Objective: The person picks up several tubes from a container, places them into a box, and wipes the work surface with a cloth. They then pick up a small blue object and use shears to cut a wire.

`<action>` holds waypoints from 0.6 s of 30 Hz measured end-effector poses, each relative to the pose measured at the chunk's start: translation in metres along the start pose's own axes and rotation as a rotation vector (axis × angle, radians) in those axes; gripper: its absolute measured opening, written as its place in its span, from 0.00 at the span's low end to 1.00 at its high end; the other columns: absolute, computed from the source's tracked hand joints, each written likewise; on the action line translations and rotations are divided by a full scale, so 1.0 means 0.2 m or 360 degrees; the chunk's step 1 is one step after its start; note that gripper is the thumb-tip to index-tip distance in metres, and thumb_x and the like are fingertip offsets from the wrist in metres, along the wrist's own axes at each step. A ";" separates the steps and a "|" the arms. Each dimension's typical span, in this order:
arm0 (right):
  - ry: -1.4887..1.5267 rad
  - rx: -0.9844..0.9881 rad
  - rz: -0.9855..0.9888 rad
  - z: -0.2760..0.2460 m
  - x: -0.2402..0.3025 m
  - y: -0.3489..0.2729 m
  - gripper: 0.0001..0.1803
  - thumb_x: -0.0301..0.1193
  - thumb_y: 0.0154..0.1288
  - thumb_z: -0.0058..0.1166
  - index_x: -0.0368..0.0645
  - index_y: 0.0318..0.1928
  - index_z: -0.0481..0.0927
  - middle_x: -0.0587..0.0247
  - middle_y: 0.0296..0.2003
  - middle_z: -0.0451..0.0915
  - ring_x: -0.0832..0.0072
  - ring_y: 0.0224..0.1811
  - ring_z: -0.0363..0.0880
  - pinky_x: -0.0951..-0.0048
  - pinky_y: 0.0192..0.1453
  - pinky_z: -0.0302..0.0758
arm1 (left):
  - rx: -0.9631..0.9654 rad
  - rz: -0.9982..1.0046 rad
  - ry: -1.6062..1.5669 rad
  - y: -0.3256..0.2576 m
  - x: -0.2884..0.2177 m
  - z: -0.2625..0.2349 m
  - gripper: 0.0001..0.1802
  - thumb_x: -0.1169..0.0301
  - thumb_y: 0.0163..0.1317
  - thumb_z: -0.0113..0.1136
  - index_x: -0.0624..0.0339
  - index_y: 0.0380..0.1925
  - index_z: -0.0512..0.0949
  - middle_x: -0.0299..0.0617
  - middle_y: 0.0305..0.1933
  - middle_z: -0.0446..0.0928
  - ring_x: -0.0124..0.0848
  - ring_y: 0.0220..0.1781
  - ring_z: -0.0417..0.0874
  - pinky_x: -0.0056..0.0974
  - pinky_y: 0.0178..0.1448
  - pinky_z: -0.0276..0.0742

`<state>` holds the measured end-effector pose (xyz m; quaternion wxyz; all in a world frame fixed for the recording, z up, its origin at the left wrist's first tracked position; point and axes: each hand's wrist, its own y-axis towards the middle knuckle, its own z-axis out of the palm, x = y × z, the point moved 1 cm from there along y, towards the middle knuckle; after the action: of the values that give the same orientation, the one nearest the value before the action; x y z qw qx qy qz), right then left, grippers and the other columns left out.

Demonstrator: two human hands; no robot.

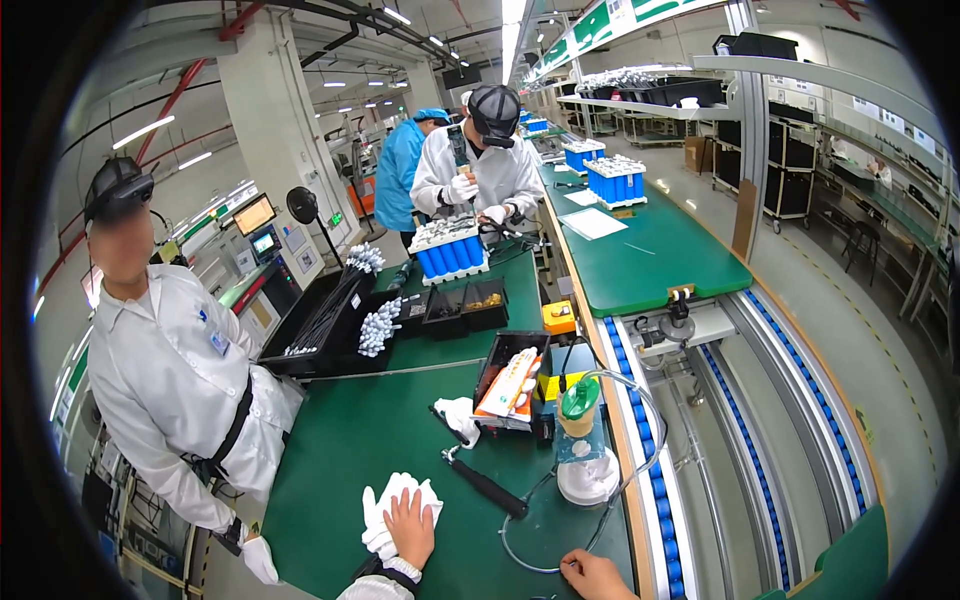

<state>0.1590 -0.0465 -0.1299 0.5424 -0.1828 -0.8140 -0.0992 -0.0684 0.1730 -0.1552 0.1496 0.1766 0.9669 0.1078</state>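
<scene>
My left hand (pixel 409 527) lies flat with fingers spread on a pair of white gloves (pixel 376 520) on the green table. Near the table's front edge, my right hand (pixel 597 576) has its fingers curled together at a thin clear tube (pixel 512 553), which loops across the tabletop. Beyond the hands lies a black-handled tool (pixel 488 484) with a bent metal end. Another white glove (pixel 459 418) is further back, beside a black bin (pixel 515 425) holding an orange-and-white packet (pixel 511 385). A green-lidded cup (pixel 579 408) stands right of the bin, with a white rounded object (pixel 589 478) nearer me.
At left a person in white (pixel 175 370) rests a gloved hand on the table corner. Ahead, another person (pixel 480 170) works over a blue battery pack (pixel 450 255). Black trays (pixel 320 325) hold cables. A roller conveyor (pixel 650 480) runs along the right.
</scene>
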 end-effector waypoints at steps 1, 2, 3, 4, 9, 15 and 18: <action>0.0003 -0.0001 0.0020 0.00 0.01 0.00 0.08 0.31 0.57 0.48 0.39 0.34 0.74 0.46 0.24 0.75 0.52 0.30 0.76 0.61 0.31 0.71 | -0.0003 0.0000 0.0000 0.00 0.00 0.00 0.22 0.61 0.61 0.41 0.56 0.55 0.65 0.48 0.61 0.59 0.50 0.65 0.53 0.57 0.64 0.42; 0.0006 -0.0002 0.0040 0.00 0.01 0.00 0.08 0.31 0.56 0.48 0.39 0.34 0.74 0.45 0.24 0.75 0.52 0.30 0.76 0.61 0.31 0.71 | -0.0005 0.0000 0.0004 0.00 0.00 0.00 0.22 0.61 0.61 0.41 0.56 0.54 0.65 0.48 0.61 0.59 0.50 0.65 0.53 0.57 0.64 0.42; 0.0004 -0.0001 0.0039 0.00 0.01 0.00 0.08 0.31 0.56 0.48 0.39 0.34 0.74 0.45 0.24 0.75 0.52 0.30 0.76 0.61 0.31 0.71 | -0.0005 -0.0004 0.0008 0.00 0.00 0.00 0.22 0.61 0.61 0.41 0.56 0.54 0.65 0.48 0.61 0.59 0.50 0.65 0.53 0.57 0.64 0.43; 0.0009 -0.0005 0.0043 0.00 0.01 0.00 0.08 0.31 0.56 0.48 0.39 0.34 0.74 0.45 0.24 0.75 0.52 0.30 0.76 0.61 0.31 0.71 | -0.0006 -0.0006 0.0006 0.00 0.00 0.00 0.22 0.61 0.61 0.41 0.56 0.54 0.65 0.48 0.61 0.59 0.50 0.65 0.53 0.57 0.64 0.43; 0.0007 0.0003 0.0052 0.00 0.02 0.00 0.08 0.31 0.56 0.48 0.38 0.33 0.74 0.46 0.23 0.75 0.53 0.28 0.76 0.62 0.30 0.71 | -0.0066 0.0000 -0.0049 0.00 0.01 0.01 0.22 0.60 0.60 0.44 0.55 0.53 0.67 0.47 0.61 0.60 0.50 0.64 0.54 0.59 0.64 0.42; 0.0031 -0.0003 0.0057 0.01 0.01 0.00 0.08 0.30 0.56 0.48 0.39 0.33 0.74 0.47 0.22 0.75 0.55 0.27 0.77 0.63 0.30 0.71 | -0.0050 -0.0016 -0.0067 0.00 0.00 0.01 0.22 0.60 0.60 0.44 0.55 0.53 0.67 0.48 0.61 0.60 0.50 0.64 0.54 0.59 0.64 0.42; 0.0039 0.0001 0.0070 0.00 0.01 0.00 0.08 0.30 0.56 0.48 0.39 0.34 0.74 0.47 0.22 0.75 0.55 0.27 0.76 0.63 0.30 0.70 | -0.0052 -0.0012 -0.0060 0.00 0.00 0.00 0.22 0.60 0.60 0.44 0.55 0.53 0.67 0.48 0.61 0.60 0.50 0.64 0.54 0.59 0.64 0.42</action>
<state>0.1579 -0.0461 -0.1286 0.5545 -0.1994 -0.8030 -0.0893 -0.0686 0.1734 -0.1559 0.1709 0.1725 0.9627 0.1196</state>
